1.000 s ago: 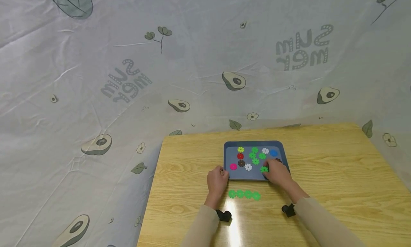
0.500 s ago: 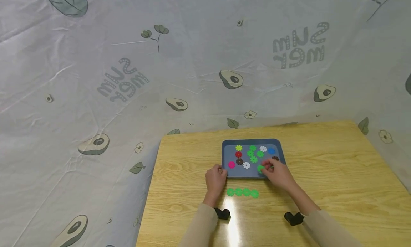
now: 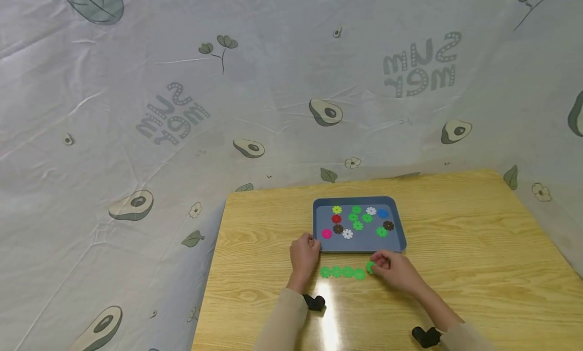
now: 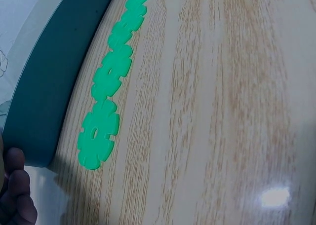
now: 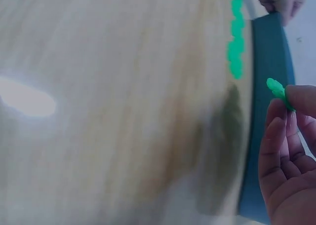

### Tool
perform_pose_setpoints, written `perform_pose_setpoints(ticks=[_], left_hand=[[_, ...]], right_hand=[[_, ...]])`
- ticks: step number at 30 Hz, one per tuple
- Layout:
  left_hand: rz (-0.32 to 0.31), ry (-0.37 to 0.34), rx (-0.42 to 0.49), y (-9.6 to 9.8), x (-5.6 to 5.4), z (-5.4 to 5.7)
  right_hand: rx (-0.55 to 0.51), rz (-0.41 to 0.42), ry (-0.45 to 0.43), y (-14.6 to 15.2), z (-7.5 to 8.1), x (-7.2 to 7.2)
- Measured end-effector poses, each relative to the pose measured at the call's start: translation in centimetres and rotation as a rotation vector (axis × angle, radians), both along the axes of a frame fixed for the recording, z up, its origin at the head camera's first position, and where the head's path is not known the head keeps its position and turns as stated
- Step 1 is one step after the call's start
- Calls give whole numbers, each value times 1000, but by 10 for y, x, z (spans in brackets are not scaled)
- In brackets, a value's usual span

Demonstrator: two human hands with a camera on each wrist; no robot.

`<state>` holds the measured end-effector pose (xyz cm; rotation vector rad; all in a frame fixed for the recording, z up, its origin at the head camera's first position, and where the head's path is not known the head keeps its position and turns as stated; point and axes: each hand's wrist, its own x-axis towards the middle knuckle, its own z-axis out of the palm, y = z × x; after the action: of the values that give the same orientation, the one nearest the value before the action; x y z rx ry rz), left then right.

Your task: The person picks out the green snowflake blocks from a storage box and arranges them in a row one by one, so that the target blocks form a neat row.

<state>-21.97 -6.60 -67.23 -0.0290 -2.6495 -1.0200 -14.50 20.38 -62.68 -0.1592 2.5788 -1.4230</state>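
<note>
My right hand (image 3: 397,273) pinches a green flower-shaped disc (image 5: 278,90) between thumb and fingertips, just in front of the blue-grey tray (image 3: 350,201). To the left of that disc, a row of several linked green discs (image 3: 342,272) lies flat on the table. At the tray's front left corner, my left hand (image 3: 304,254) grips the rim, its fingers curled. In the left wrist view only some fingertips (image 4: 19,185) show beside the tray wall, and the near end of the green row (image 4: 98,133) is close to them.
Inside the tray lie several more green discs (image 3: 358,225), plus a yellow (image 3: 336,209), a red (image 3: 336,219), a pink (image 3: 326,233) and a blue disc (image 3: 383,213), with white and brown ones. A patterned cloth (image 3: 273,87) hangs behind the wooden table (image 3: 464,229).
From over the tray, my right hand has come back past its front edge with the green disc, toward the row's right end. My left hand stays on the corner.
</note>
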Motion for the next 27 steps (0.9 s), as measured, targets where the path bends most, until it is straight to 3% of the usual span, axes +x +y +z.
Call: perform_pose_setpoints(ticks=[5,10,27], left_hand=[[-4,-2,2,-1,-1,-2],[-2,-3,13,-1,0,-3],[-6,-18,30,0,1,-1]], right_hand=[[20,-31,-28,-1,-15,4],[83,-49,3,-4,-27,3],[222,-52,95,-11,-30,5]])
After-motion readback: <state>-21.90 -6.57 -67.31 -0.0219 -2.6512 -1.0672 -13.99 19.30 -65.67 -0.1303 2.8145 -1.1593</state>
